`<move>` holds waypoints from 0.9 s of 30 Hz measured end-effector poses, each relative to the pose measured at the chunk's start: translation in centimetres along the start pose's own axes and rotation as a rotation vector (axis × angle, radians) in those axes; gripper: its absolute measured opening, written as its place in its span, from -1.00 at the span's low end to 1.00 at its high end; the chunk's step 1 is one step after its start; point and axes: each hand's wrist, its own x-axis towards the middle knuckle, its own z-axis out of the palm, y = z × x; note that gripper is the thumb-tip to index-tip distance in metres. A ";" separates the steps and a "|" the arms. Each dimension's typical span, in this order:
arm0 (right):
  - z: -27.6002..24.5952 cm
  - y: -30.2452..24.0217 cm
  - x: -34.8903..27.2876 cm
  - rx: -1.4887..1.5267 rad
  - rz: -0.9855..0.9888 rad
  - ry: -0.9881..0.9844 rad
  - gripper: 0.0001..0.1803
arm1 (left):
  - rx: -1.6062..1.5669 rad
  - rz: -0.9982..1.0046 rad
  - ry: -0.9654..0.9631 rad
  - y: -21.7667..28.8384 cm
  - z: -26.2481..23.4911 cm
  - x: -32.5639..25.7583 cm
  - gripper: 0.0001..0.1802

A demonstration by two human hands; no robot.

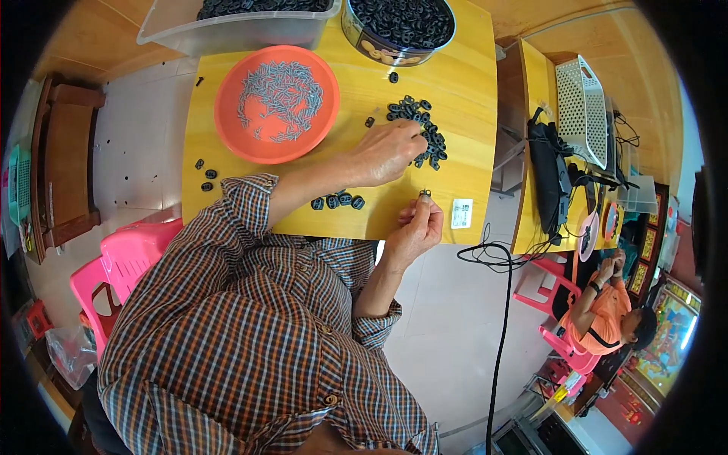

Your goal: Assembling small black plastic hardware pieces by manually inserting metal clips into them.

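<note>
My left hand point(390, 153) reaches across the table to a loose pile of small black plastic pieces point(434, 144). Its fingers are curled together at the pile's near-left side, and what they pinch is hidden. Closer to the table's front edge, my right hand point(414, 231) pinches a small black plastic piece point(425, 193) between thumb and fingertips, held upright. Left of the hands lies an orange-red round plate point(227, 114) with many small silver metal pins or screws point(282, 95) spread in it. Several oval black pieces point(332, 202) lie in a row beside my left forearm.
A clear plastic bin point(250, 34) and a round tin point(390, 54), both full of black pieces, stand at the back. A small white printed packet point(461, 214) lies near the front right corner. A black cable point(504, 318) hangs at right. Another person point(599, 315) sits far right.
</note>
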 end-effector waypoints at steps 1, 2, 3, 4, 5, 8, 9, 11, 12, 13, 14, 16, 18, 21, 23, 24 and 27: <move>0.0 0.0 0.0 0.000 0.003 -0.001 -0.80 | 0.001 0.001 0.001 0.1 -0.1 -0.1 -0.88; 0.0 0.0 0.1 0.001 0.003 -0.002 -0.80 | 0.005 -0.026 -0.021 0.0 -0.3 -0.4 -0.88; 0.2 -0.2 0.0 0.002 0.014 0.009 -0.80 | 0.007 -0.051 -0.045 -0.1 -0.4 -0.7 -0.88; 0.3 -0.3 -0.1 0.003 0.025 0.019 -0.80 | 0.008 -0.050 -0.046 -0.1 -0.4 -1.0 -0.88; 0.3 -0.1 0.0 0.004 0.026 0.019 -0.80 | 0.042 -0.032 -0.085 -0.2 -0.3 -1.3 -0.89; 0.3 0.0 -0.1 -0.011 -0.005 0.016 -0.81 | 0.077 -0.019 -0.118 0.0 -0.2 -1.9 -0.89; 0.3 -0.1 -0.2 -0.019 -0.017 0.014 -0.82 | 0.074 -0.022 -0.113 0.0 -0.1 -1.9 -0.89; 0.3 -0.1 -0.2 -0.028 -0.030 0.012 -0.82 | 0.088 -0.022 -0.106 -0.1 0.0 -2.0 -0.88; 0.3 0.1 -0.2 -0.020 -0.029 0.010 -0.82 | 0.103 -0.021 -0.100 -0.1 0.0 -1.9 -0.88; 0.3 0.1 -0.1 -0.011 -0.029 0.008 -0.83 | 0.102 -0.021 -0.098 -0.2 0.0 -1.9 -0.88; 0.2 0.1 -0.1 -0.012 -0.031 0.008 -0.83 | 0.100 -0.020 -0.087 -0.1 0.0 -1.9 -0.88; 0.2 0.0 -0.3 -0.021 -0.025 -0.008 -0.84 | 0.097 -0.021 -0.075 -0.2 -0.1 -2.0 -0.87; 0.1 0.1 -0.1 -0.018 -0.016 -0.022 -0.83 | -0.196 -0.070 0.020 -0.3 -0.3 -2.0 -0.90; 0.0 -0.2 -0.4 0.015 0.007 -0.051 -0.82 | -1.055 -0.547 -0.211 0.1 -1.5 -2.0 -0.85; 0.0 -0.7 -0.6 0.042 0.021 -0.069 -0.83 | -1.191 -0.525 -0.187 -0.1 -1.9 -2.5 -0.81; 0.0 -0.8 -0.6 0.090 0.024 -0.087 -0.83 | -1.322 -0.500 -0.160 -0.2 -2.2 -2.9 -0.76; 0.2 -1.8 -1.1 0.138 0.039 -0.133 -0.84 | -1.413 -0.521 -0.185 -0.2 -2.7 -3.8 -0.69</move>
